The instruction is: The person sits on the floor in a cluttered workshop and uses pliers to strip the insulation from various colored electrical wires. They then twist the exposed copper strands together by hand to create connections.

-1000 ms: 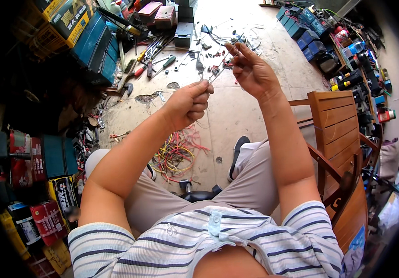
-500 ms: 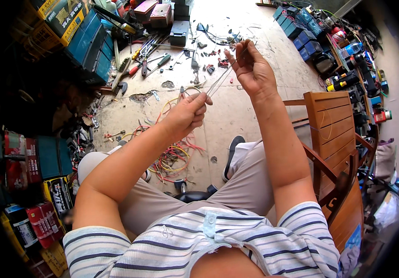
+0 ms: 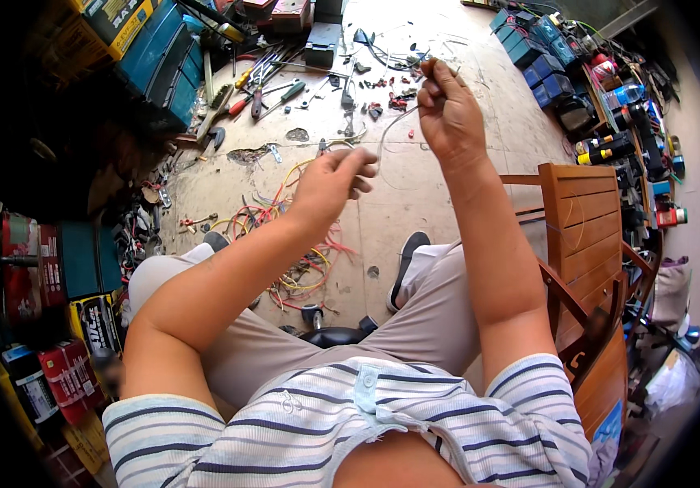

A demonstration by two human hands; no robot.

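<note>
A thin grey wire point(image 3: 388, 130) runs down from my right hand point(image 3: 452, 110), whose thumb and fingers pinch its upper end. The wire curves down and left, and its lower part passes close by the fingertips of my left hand point(image 3: 335, 180). That hand hovers lower and to the left, its fingers loosely bent and apart, slightly blurred; nothing shows in its grasp. Beneath it on the floor lies a tangle of red, yellow and other coloured wires point(image 3: 317, 264), partly covered by my left forearm.
Screwdrivers point(image 3: 291, 91) and small loose parts point(image 3: 399, 102) lie on the floor point(image 3: 374, 220) ahead. Boxes and batteries point(image 3: 146, 69) are stacked at the left. A folding wooden chair point(image 3: 586, 220) stands by my right arm, with crowded shelving point(image 3: 610, 122) beyond.
My left hand has loosened from the wires it was pinching, and its fingers have spread. The wires, stretched taut between both hands before, now hang curved from my right hand, whose fingers have closed in.
</note>
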